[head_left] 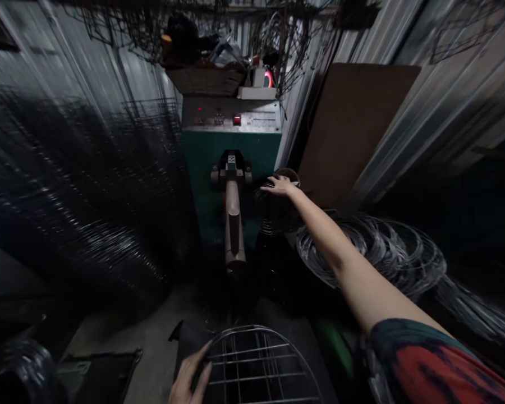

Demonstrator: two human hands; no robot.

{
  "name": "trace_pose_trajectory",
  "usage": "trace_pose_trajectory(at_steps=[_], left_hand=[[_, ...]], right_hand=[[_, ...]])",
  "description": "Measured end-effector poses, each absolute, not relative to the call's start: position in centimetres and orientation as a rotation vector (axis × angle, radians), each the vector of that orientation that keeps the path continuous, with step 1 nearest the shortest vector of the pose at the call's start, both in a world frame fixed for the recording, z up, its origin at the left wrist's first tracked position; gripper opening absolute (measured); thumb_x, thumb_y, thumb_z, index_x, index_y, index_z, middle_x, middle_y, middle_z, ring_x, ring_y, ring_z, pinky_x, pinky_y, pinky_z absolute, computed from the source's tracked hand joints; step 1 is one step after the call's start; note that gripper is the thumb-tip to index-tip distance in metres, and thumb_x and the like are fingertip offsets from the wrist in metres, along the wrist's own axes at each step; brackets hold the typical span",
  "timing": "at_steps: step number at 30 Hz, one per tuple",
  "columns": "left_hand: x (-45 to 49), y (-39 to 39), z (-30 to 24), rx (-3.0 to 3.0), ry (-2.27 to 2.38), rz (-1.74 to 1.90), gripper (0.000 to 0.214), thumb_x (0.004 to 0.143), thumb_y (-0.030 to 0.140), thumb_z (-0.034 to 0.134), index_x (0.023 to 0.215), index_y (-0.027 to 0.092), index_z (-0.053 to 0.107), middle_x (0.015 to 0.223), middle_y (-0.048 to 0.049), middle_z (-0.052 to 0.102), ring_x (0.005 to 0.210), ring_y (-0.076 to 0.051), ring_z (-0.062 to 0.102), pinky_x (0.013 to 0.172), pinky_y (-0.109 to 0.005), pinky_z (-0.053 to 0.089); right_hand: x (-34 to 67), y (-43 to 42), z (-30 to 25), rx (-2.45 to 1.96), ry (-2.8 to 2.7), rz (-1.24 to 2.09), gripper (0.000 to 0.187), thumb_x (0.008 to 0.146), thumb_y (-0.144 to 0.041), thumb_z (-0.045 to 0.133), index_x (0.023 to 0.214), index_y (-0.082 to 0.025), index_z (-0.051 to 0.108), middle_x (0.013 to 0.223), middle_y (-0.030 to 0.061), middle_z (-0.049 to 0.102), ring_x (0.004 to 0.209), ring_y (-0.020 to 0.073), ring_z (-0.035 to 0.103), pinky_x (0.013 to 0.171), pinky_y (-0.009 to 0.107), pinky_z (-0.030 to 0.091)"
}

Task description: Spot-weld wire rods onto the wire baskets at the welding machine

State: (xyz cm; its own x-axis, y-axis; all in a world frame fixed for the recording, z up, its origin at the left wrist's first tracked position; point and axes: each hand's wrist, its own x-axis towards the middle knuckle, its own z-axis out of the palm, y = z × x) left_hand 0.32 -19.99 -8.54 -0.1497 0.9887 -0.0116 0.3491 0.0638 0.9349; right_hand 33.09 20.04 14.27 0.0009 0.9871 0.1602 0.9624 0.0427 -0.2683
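My left hand (190, 375) grips the rim of a round wire grid (258, 365) at the bottom of the view, fingers curled over its left edge. My right hand (281, 185) is stretched far forward, fingers spread and lying on top of a dark stack of wire pieces (275, 210) beside the green machine (229, 151). A brown arm (234, 224) juts out from the machine's front toward me, between my two hands.
A pile of round wire rings (374, 252) lies under my right forearm. Stacked wire grids (88, 191) fill the left side. A brown board (353, 123) leans on the corrugated wall. Clutter and a basket (206, 78) sit atop the machine.
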Motion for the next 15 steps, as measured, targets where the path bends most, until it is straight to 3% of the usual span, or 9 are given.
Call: trace_pose_trajectory(at_steps=[5, 10, 15], left_hand=[[-0.6, -20.0, -7.8, 1.412, 1.572, 1.048, 0.038, 0.085, 0.051, 0.053, 0.115, 0.031, 0.066, 0.12, -0.0013, 0.064, 0.116, -0.025, 0.059, 0.102, -0.04, 0.049], [-1.0, -20.0, -7.2, 1.402, 1.576, 0.979, 0.042, 0.083, 0.054, 0.053, 0.115, 0.031, 0.065, 0.121, -0.0019, 0.064, 0.117, -0.027, 0.058, 0.103, -0.046, 0.048], [-0.7, -20.0, -7.1, 1.399, 1.573, 0.989, 0.046, 0.082, 0.055, 0.054, 0.116, 0.027, 0.065, 0.122, -0.0043, 0.063, 0.118, -0.027, 0.057, 0.105, -0.046, 0.045]], right_hand=[[33.5, 18.9, 12.7, -1.999, -2.038, 0.055, 0.068, 0.08, -0.063, 0.058, 0.134, -0.024, 0.048, 0.144, 0.0201, 0.033, 0.131, 0.0435, 0.028, 0.099, 0.065, 0.029], [33.5, 14.7, 12.8, -1.944, -2.077, 0.061, 0.057, 0.083, -0.057, 0.058, 0.132, -0.028, 0.05, 0.139, 0.0167, 0.037, 0.128, 0.0428, 0.032, 0.096, 0.065, 0.033], [33.2, 11.6, 12.7, -1.935, -2.055, 0.051, 0.054, 0.084, -0.055, 0.057, 0.129, -0.027, 0.052, 0.136, 0.0178, 0.04, 0.127, 0.0437, 0.033, 0.095, 0.068, 0.033]])
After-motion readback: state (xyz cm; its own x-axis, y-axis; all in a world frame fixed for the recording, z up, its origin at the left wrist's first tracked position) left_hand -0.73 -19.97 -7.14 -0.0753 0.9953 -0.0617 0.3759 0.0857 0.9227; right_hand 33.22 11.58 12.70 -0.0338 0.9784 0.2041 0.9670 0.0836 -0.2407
